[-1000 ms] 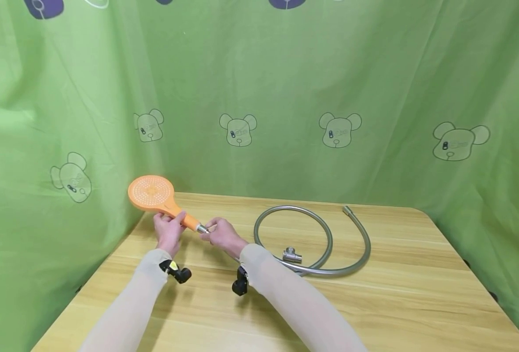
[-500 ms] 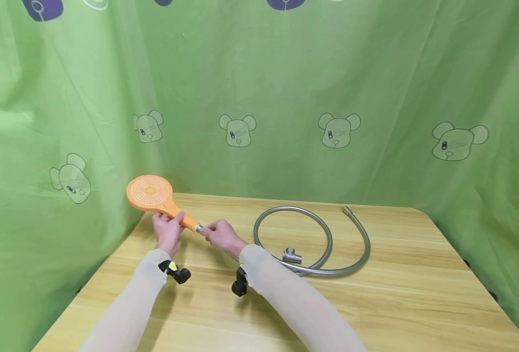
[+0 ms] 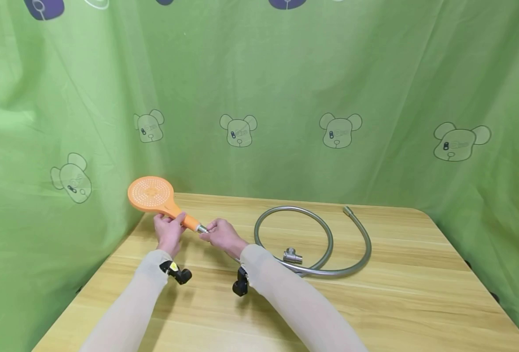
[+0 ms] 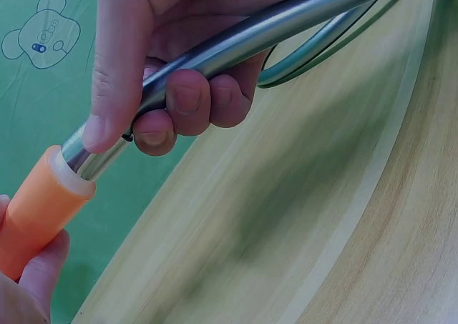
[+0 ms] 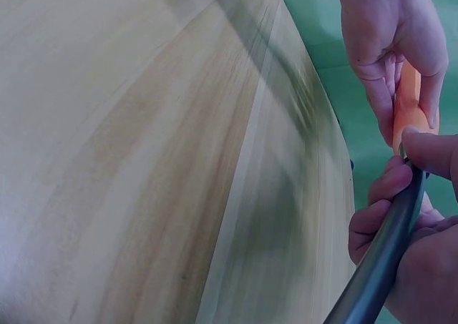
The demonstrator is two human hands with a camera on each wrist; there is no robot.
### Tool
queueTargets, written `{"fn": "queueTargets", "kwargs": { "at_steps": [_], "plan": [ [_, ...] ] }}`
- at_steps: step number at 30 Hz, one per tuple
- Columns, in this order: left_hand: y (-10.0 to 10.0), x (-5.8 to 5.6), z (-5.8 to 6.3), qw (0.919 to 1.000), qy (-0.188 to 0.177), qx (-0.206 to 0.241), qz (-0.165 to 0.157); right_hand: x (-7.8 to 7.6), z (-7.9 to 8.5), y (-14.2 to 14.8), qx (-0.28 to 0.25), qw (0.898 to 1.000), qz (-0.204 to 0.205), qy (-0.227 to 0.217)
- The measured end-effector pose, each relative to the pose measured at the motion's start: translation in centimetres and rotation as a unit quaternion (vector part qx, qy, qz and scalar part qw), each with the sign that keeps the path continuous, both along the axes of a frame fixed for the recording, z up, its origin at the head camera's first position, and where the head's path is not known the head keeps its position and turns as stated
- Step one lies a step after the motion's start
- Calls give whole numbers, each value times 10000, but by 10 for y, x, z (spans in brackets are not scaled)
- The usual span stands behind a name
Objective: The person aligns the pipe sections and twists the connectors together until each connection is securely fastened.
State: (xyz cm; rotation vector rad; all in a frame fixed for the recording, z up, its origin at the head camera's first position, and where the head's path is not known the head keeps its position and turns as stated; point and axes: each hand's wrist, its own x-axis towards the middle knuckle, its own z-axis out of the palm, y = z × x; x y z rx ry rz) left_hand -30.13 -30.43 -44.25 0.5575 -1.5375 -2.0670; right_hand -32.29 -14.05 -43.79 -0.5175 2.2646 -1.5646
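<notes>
An orange shower head (image 3: 151, 193) with a round, dotted face is held up over the far left of the table. My left hand (image 3: 169, 232) grips its handle (image 4: 44, 208) from below, thumb on top. At the handle's end, my right hand (image 3: 225, 237) pinches the metal end fitting (image 4: 100, 158) of a grey shower hose (image 4: 236, 43). That fitting meets the white ring inside the handle's opening. In the left wrist view the right thumb lies along the fitting and the fingers curl under the hose. The right wrist view shows the hose (image 5: 379, 256) running back through the right palm.
The rest of the hose (image 3: 329, 244) lies looped on the wooden table (image 3: 400, 293), its free end (image 3: 347, 210) near the back edge. A small metal tee valve (image 3: 292, 255) lies within the loop. Green curtains (image 3: 285, 73) stand behind and at both sides.
My right fingers shift slightly on the hose fitting, moving over it and then back, so more metal shows again. The left hand and shower head stay nearly in place.
</notes>
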Motion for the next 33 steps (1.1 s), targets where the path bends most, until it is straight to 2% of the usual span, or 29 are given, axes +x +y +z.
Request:
{"fn": "queueTargets", "kwargs": {
  "at_steps": [14, 23, 33],
  "plan": [
    [2, 4, 1, 10000, 79, 54, 5, -4, -2, 0, 248, 9994, 217, 38],
    [1, 3, 0, 10000, 47, 10, -84, -3, -1, 1, -110, 9998, 122, -88],
    [0, 4, 0, 10000, 38, -16, -42, -3, 0, 2, 87, 9997, 240, 24]
  ]
}}
